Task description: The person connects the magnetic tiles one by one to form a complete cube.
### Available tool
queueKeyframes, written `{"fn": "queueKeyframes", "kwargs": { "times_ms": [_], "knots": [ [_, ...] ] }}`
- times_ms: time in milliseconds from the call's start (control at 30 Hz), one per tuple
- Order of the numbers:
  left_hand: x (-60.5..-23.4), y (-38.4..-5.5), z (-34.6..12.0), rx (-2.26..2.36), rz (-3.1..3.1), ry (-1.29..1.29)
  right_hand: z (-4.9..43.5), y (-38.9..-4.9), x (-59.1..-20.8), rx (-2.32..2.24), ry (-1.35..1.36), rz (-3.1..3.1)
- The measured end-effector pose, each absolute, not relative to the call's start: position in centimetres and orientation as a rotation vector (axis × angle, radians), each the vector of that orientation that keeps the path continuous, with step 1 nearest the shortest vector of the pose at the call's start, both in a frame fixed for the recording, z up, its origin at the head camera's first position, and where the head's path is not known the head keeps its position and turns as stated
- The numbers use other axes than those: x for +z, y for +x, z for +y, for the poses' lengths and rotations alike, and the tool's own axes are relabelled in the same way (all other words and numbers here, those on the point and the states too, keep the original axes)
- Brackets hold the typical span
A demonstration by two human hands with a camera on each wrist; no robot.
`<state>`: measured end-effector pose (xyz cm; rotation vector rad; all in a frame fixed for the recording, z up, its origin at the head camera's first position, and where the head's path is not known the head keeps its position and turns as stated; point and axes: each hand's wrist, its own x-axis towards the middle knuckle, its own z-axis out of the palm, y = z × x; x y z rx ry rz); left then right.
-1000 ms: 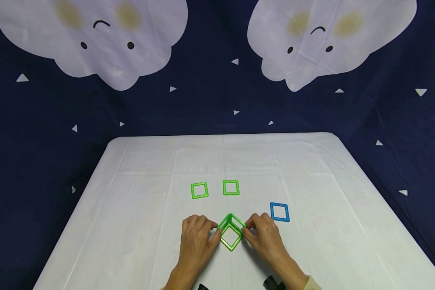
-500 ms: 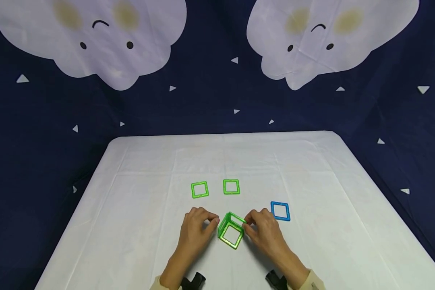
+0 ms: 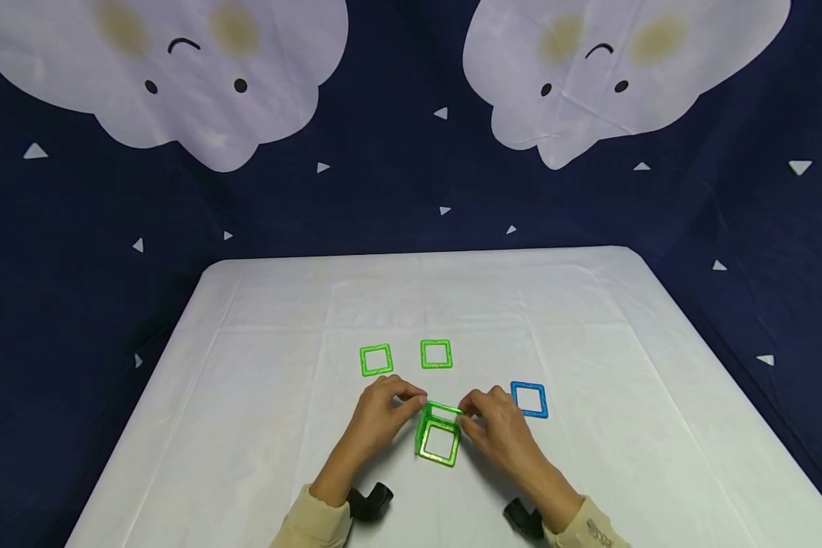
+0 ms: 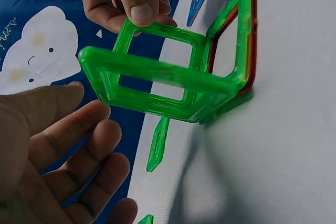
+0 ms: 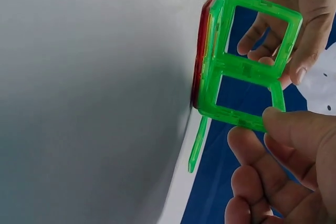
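Observation:
Two green square magnetic tiles stand upright, joined at a corner, on a flat green tile point(image 3: 437, 459) with a red tile point(image 4: 253, 40) under it. My right hand point(image 3: 500, 422) pinches the top outer corner of the back upright tile point(image 5: 236, 118) between thumb and forefinger. Beside the left upright tile point(image 4: 157, 72) is my left hand point(image 3: 381, 411). Its thumb and fingertips come close to that tile's upper corner, with nothing between them in the left wrist view, the fingers loosely bent.
Two loose green square tiles, one at left point(image 3: 377, 360) and one in the middle point(image 3: 436, 354), lie farther back on the white-covered table point(image 3: 260, 365). A blue square tile point(image 3: 529, 399) lies just beyond my right hand. A dark blue cloth with clouds hangs behind.
The tile structure has turned counterclockwise, its base no longer a diamond from the head view. My left hand has let go of the left upright tile and moved toward its back corner.

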<state>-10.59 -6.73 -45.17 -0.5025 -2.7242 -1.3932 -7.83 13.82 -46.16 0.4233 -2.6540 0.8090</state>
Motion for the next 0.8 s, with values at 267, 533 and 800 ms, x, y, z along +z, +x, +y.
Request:
{"fn": "queueKeyframes", "kwargs": {
  "times_ms": [267,533,800],
  "knots": [
    [-45.2,-11.5,-6.7,-1.47,-2.797,-0.553,13.8,-8.3,-46.1,0.82,0.439,-2.686],
    [-45.1,-11.8,-6.8,-1.486,-2.827,-0.617,13.7,-8.5,-46.3,0.813,0.48,-2.665],
    [-45.1,-11.9,-6.8,-1.486,-2.847,-0.63,13.6,-8.8,-46.2,0.821,0.499,-2.651]
  ]
}}
